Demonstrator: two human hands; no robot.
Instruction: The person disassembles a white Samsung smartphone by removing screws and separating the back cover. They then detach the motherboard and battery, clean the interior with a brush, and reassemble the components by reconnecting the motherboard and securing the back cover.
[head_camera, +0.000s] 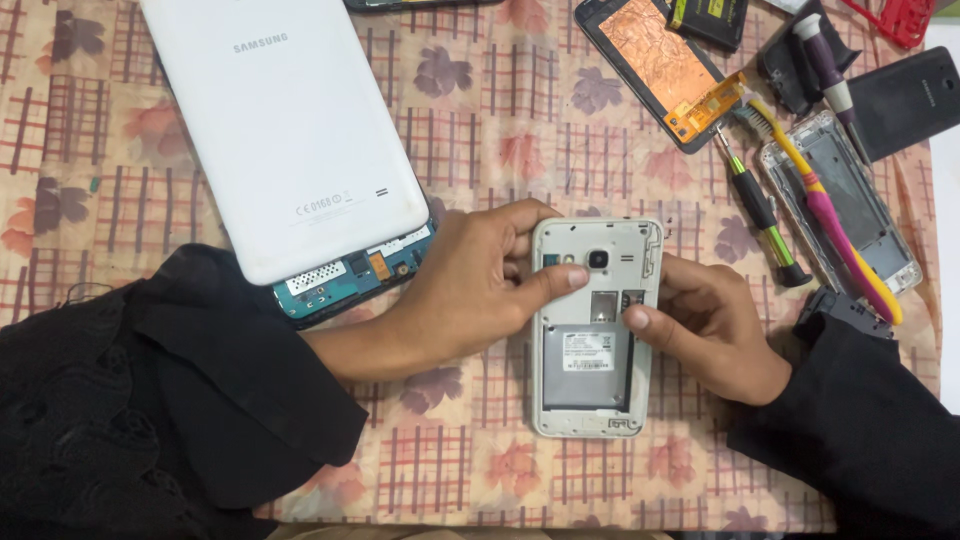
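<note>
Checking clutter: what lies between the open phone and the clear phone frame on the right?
In the head view, the right hand and a green-and-black screwdriver lie between the phone and frame.

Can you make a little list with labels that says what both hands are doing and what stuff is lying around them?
left hand: left hand grips the opened phone's left edge, thumb on its back near the camera
right hand: right hand holds its right edge, thumb by the card slots
opened phone: opened phone, white, back cover off, battery bay empty
nearby left: white tablet, its back shell shifted so the circuit board shows
nearby right: toothbrush, screwdriver, phone frame
surface: floral checked cloth
</note>
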